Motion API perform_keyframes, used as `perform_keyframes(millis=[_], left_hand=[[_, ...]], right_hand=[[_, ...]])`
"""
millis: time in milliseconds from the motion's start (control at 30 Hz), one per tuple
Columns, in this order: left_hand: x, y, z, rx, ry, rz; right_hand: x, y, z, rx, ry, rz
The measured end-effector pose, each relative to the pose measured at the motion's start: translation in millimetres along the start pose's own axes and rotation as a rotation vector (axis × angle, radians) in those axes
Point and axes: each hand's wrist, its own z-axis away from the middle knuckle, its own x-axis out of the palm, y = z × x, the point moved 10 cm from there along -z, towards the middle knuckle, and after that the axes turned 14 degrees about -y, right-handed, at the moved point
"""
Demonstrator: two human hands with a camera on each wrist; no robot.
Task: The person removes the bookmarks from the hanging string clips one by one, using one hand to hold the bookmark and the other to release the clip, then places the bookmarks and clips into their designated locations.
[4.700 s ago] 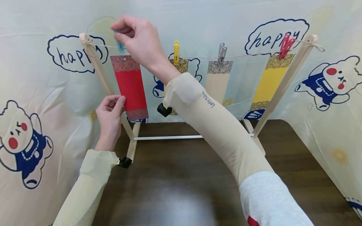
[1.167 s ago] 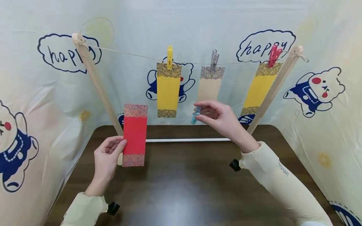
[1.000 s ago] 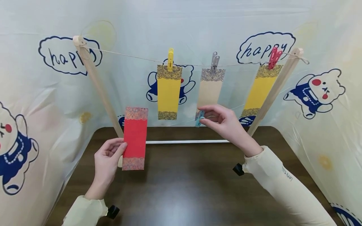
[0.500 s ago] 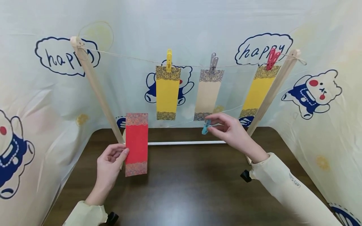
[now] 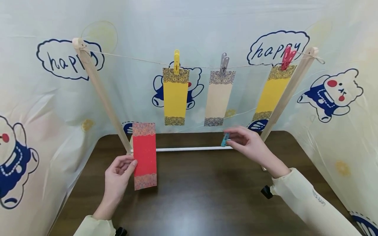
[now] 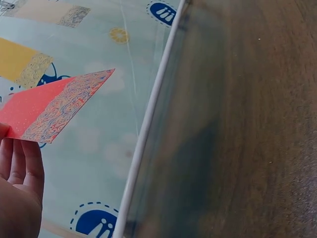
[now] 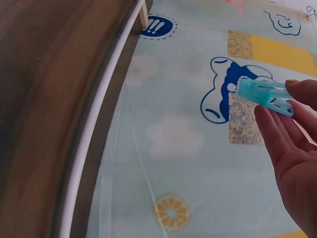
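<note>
My left hand [image 5: 119,177] pinches the left edge of a red paper card [image 5: 144,154] with patterned bands at both ends, held upright over the table. In the left wrist view the card's patterned end [image 6: 69,106] juts out past the fingers. Thumb and fingertips of my right hand [image 5: 252,146] pinch a light blue clothespin [image 5: 225,140] in front of the white rod. The right wrist view shows the clothespin [image 7: 262,93] held by its handle end, its tip pointing away from the hand.
A string [image 5: 127,57] runs between two wooden posts [image 5: 100,91]. From it hang two yellow cards and a beige card [image 5: 218,100], under yellow [image 5: 176,62], grey [image 5: 224,64] and red [image 5: 287,58] clothespins. A white rod [image 5: 192,148] joins the posts low over the brown table [image 5: 189,193].
Both hands have come down from the string's left end, with the red card and blue clothespin. The right hand has moved far right; lately both drift slightly lower and rightward.
</note>
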Motion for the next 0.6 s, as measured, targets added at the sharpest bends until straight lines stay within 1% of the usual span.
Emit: perform_keyframes(millis=[133,400,533,600], left_hand=[[2.2,-3.6,0.4,-0.013,-0.007,0.000],[1.5,-4.7,-2.1,-0.046,-0.005,-0.026],[1.7,-2.9,-5.6,-0.038,0.002,-0.015],[2.7,-5.6,-3.1,-0.045,0.002,-0.011]], right_hand=[[-2.2,9.3,9.1,0.001,0.021,0.013],[-10.0,10.6,14.3,-0.067,0.073,0.075],[-18.6,10.1,15.1,-0.074,0.103,0.127],[-19.1,14.9,19.7,-0.061,0.115,0.145]])
